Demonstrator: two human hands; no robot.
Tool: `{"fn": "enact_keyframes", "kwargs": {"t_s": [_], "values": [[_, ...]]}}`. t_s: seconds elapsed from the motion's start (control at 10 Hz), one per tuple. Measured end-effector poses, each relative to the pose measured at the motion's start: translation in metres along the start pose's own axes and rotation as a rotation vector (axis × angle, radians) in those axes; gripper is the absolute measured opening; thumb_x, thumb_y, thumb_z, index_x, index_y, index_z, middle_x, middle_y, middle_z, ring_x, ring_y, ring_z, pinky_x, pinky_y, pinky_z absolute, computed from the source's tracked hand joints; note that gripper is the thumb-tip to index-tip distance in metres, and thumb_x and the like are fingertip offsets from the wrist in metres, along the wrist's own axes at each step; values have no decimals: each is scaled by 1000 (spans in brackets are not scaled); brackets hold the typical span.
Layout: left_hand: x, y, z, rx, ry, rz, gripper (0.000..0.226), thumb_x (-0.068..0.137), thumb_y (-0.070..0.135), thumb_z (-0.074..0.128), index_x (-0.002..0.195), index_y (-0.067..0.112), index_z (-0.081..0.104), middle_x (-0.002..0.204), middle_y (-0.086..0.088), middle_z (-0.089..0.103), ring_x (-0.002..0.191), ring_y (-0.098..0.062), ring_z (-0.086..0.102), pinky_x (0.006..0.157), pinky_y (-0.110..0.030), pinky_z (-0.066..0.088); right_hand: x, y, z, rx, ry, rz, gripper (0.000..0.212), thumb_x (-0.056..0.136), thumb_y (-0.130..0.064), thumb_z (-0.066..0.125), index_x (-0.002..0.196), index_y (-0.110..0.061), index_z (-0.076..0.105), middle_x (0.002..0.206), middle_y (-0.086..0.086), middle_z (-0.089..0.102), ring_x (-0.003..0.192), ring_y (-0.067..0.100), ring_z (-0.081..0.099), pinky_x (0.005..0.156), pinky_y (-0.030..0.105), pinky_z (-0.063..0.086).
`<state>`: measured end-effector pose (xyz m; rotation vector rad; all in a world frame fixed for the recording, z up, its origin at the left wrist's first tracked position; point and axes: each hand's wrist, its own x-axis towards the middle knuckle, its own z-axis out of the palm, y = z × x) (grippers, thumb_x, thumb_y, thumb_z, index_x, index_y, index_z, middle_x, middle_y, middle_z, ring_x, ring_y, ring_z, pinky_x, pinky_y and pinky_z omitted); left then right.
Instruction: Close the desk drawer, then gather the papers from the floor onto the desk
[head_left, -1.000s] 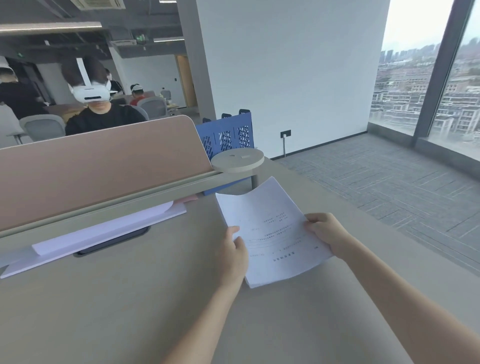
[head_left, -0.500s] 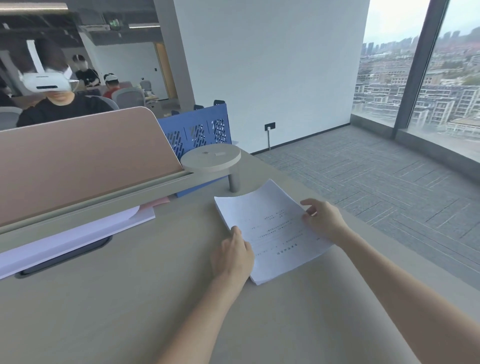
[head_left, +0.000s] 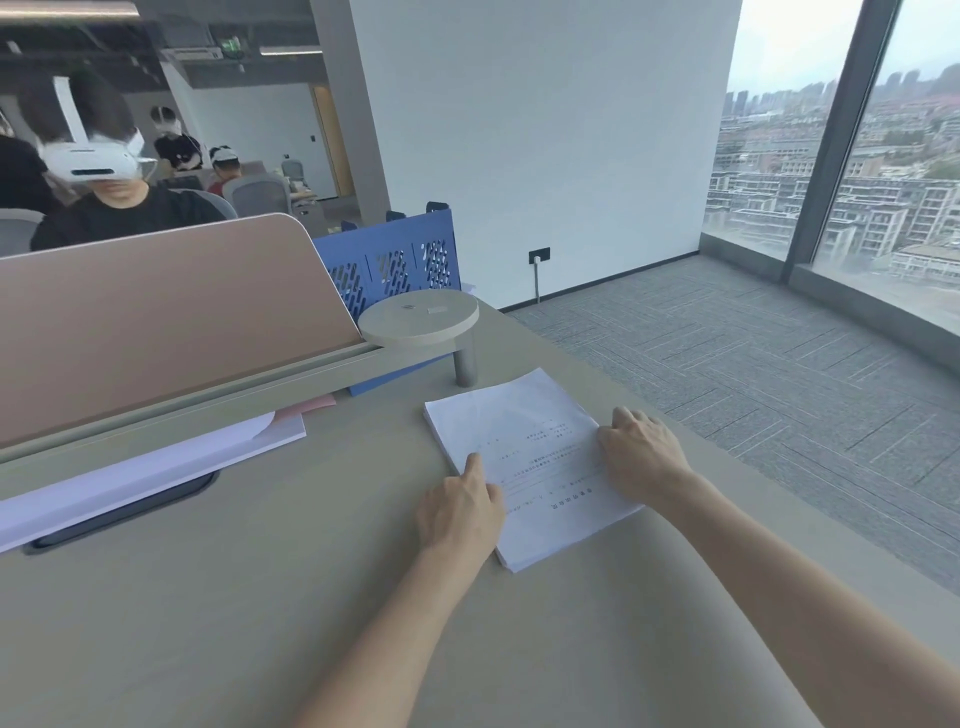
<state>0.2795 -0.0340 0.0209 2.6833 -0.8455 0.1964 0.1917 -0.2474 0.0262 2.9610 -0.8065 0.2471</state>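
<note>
A stack of white printed papers lies flat on the beige desk, near its right edge. My left hand rests on the stack's near-left edge, thumb on top. My right hand presses down on the stack's right side with curled fingers. The desk drawer and the floor beside the desk are out of view.
A pink divider panel runs along the desk's back, with a round beige shelf on a post at its end. More white paper lies under the divider. A blue perforated rack stands behind. A person wearing a headset sits opposite. Grey carpet lies to the right.
The stack was held slightly raised and bent in both hands; it now lies flat on the desk. My right hand has shifted from gripping the edge to pressing on top.
</note>
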Motion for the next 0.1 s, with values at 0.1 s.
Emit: {"fn": "enact_keyframes", "kwargs": {"t_s": [0.1], "values": [[-4, -7, -1, -64, 3, -40, 20, 94, 27, 34, 106, 11, 38, 85, -17, 72, 79, -39, 67, 60, -37, 43, -1, -4, 1, 27, 69, 13, 10, 90, -10, 44, 89, -14, 53, 89, 3, 37, 89, 24, 51, 77, 30, 38]]}}
